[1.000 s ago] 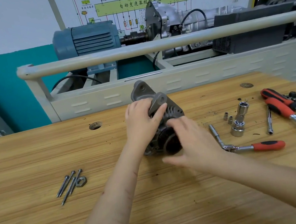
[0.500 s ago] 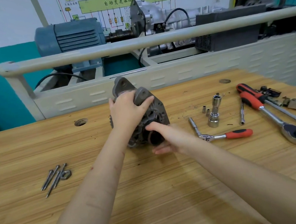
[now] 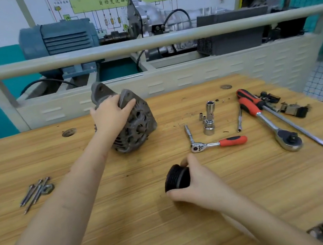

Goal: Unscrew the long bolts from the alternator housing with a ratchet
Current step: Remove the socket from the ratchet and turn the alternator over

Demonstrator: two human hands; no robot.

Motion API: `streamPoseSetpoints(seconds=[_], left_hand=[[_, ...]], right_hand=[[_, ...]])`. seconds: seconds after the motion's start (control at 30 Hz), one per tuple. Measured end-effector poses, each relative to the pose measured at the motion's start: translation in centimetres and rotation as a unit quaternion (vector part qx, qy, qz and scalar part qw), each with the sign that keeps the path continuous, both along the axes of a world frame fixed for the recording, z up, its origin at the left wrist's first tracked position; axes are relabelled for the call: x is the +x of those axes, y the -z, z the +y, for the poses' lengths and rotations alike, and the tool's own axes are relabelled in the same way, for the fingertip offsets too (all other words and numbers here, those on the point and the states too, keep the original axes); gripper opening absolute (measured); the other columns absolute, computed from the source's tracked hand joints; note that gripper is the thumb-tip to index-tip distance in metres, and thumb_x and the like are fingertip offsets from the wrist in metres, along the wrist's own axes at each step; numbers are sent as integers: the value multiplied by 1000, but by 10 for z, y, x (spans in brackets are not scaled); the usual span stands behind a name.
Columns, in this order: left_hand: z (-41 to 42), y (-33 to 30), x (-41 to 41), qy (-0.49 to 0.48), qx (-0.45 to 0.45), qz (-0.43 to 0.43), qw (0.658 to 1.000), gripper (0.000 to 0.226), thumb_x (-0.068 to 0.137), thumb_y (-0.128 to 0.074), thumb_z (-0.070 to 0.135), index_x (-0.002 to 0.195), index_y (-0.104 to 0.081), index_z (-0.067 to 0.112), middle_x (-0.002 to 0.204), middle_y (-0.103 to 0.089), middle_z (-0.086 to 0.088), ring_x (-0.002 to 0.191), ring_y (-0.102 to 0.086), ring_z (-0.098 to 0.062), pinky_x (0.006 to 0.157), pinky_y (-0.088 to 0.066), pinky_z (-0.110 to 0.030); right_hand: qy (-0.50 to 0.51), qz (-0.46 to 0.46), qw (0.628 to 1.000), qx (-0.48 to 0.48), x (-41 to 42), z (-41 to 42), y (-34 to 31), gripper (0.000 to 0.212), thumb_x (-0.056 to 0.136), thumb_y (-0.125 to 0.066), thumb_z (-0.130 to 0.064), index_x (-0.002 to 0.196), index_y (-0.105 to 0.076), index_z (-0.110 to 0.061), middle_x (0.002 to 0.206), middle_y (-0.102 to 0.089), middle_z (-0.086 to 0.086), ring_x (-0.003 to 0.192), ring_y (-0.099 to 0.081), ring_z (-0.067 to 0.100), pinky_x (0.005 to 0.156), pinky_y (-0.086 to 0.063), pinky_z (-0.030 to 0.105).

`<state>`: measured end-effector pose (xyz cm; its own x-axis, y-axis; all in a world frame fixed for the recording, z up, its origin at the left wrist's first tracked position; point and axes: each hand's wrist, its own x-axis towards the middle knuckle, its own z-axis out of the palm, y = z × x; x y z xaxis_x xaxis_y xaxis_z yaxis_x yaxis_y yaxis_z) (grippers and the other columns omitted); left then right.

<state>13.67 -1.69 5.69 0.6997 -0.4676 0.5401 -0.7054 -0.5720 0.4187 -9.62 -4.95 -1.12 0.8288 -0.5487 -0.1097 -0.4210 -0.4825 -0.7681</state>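
The grey alternator housing (image 3: 135, 124) stands on the wooden bench (image 3: 129, 221), its vented front face turned toward me. My left hand (image 3: 111, 115) grips its top by the mounting ear. My right hand (image 3: 198, 181) holds a black grooved pulley (image 3: 176, 177) low over the bench, well in front of the housing. Several long bolts (image 3: 33, 194) lie with a nut (image 3: 48, 188) at the left. A small ratchet with a red handle (image 3: 218, 143) lies to the right of the housing, untouched.
Sockets (image 3: 208, 118), an extension bar (image 3: 239, 120), a large red-handled ratchet (image 3: 269, 123) and a long screwdriver (image 3: 294, 121) lie at the right. Small black parts (image 3: 293, 110) sit at the far right. A railed machine stand (image 3: 144, 43) borders the bench's back edge.
My right hand has drawn back from the alternator's front toward me, carrying the black pulley, which is off the shaft. My left hand keeps its grip on the housing.
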Motion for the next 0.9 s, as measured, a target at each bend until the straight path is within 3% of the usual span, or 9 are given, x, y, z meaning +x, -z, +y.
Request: streamPoseSetpoints(seconds=[0.13,0.23,0.4,0.57,0.7,0.8,0.9], left_hand=[[11,-1,7,45,0,26,999,37,87,-49,50,105,-62,21,104,-66,-2,103,-56,-25,97,-32,-42],[21,0,19,110,-41,129,985,45,84,-58,45,115,-60,13,122,-61,-4,115,-53,-23,101,-39,-41],[41,-3,28,214,-67,240,945,43,82,-63,33,120,-60,14,135,-50,-7,123,-48,-21,101,-42,-44],[58,-10,35,261,-40,259,929,35,83,-63,28,115,-63,14,133,-52,-5,128,-42,-18,103,-39,-45],[68,-6,42,270,-30,246,930,38,83,-64,23,119,-60,13,142,-40,2,135,-28,-7,109,-30,-34],[70,-6,42,289,-34,241,926,37,83,-64,19,120,-58,15,124,-41,23,129,-25,5,103,-27,-22],[66,-6,42,294,-33,222,929,34,84,-63,16,118,-60,13,118,-41,24,124,-24,8,102,-24,-19]], right_hand=[[-57,-9,995,-82,31,14,0,61,67,-70,-48,116,-40,-28,112,-52,-4,99,-48,14,76,-40,26],[-125,-15,977,-175,57,33,0,65,75,-65,-48,129,-40,-24,121,-45,2,112,-41,21,89,-39,33],[-231,-21,928,-293,118,74,1,62,79,-63,-46,128,-42,-13,119,-47,11,113,-35,27,83,-38,39],[-289,-38,908,-300,180,115,0,55,82,-60,-42,124,-46,-9,120,-48,14,114,-38,30,87,-37,40],[-297,-90,903,-298,209,141,2,46,86,-55,-37,123,-49,-10,118,-53,12,110,-42,29,82,-38,35],[-292,-118,914,-256,210,147,0,52,83,-59,-37,128,-44,-14,122,-51,11,112,-42,29,87,-40,35],[-293,-109,914,-258,190,122,-13,56,82,-60,-45,128,-45,-15,122,-52,10,111,-45,27,90,-43,38]])
